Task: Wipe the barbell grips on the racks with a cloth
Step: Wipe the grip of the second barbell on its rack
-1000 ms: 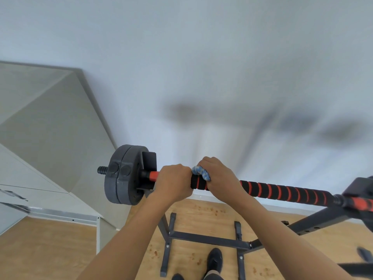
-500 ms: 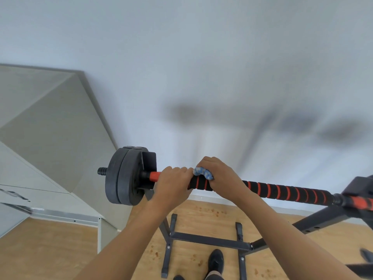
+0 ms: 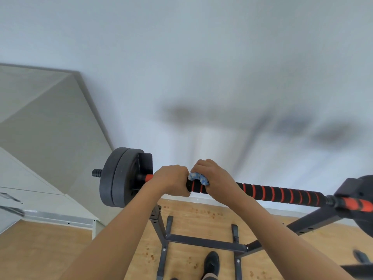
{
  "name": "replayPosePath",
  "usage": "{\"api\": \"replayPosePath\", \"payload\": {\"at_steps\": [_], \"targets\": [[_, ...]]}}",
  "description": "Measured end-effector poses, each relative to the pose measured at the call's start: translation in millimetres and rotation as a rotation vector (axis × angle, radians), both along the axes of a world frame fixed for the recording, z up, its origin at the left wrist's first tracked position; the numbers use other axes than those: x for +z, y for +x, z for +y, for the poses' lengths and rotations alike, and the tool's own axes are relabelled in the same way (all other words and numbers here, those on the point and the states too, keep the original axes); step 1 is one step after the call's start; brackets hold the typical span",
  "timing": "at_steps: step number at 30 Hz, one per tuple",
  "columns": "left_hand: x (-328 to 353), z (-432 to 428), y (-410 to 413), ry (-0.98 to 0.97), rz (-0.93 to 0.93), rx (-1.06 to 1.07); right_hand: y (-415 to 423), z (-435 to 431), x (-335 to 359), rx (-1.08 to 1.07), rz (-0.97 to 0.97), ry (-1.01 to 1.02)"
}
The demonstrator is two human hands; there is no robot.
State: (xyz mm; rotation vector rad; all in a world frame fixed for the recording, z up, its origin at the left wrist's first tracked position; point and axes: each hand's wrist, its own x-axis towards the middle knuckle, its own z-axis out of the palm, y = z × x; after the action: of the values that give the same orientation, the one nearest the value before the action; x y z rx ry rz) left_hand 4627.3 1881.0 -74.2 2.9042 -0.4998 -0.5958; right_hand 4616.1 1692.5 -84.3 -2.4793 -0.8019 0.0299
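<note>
A barbell lies across a dark rack, its black grip with red rings (image 3: 280, 194) running from the middle to the right. My left hand (image 3: 171, 179) is wrapped around the bar's left part, just right of the red collar. My right hand (image 3: 215, 177) presses a bunched blue-and-white cloth (image 3: 198, 177) onto the grip, right beside the left hand. Most of the cloth is hidden under the fingers.
Black weight plates (image 3: 119, 176) sit on the bar's left end, another plate (image 3: 363, 203) at the right edge. The rack's dark frame (image 3: 203, 242) stands on a wooden floor below. My black shoe (image 3: 211, 263) is by its base. A white wall is behind, a grey cabinet (image 3: 40, 138) at left.
My right hand with the cloth has slid a little left along the grip, closing up against the left hand. The left hand keeps its hold on the bar.
</note>
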Motion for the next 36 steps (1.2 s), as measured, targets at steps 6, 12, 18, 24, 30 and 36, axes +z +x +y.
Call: {"api": "replayPosePath", "payload": {"at_steps": [6, 12, 18, 24, 30, 36], "targets": [[-31.3, -1.7, -29.8, 0.033, -0.519, 0.012, 5.9, 1.1, 1.1, -0.031, 0.055, -0.044], [-15.6, -5.0, -24.1, 0.081, -0.389, 0.038, 2.1, 1.7, 2.2, -0.017, 0.045, 0.011], [-1.3, -4.4, 1.1, 0.045, -0.061, 0.013, -0.5, 0.8, 2.4, 0.034, -0.031, 0.006], [-12.1, 1.2, -8.3, -0.042, -0.29, -0.054, 5.9, -2.8, 1.8, -0.02, 0.049, 0.011], [-28.4, -0.2, -19.1, -0.015, -0.478, -0.022, 4.6, -0.7, 1.5, -0.038, 0.053, 0.026], [-6.4, -3.9, -11.1, 0.047, -0.238, 0.004, 5.8, 1.4, 2.4, -0.002, 0.023, -0.007]]}}
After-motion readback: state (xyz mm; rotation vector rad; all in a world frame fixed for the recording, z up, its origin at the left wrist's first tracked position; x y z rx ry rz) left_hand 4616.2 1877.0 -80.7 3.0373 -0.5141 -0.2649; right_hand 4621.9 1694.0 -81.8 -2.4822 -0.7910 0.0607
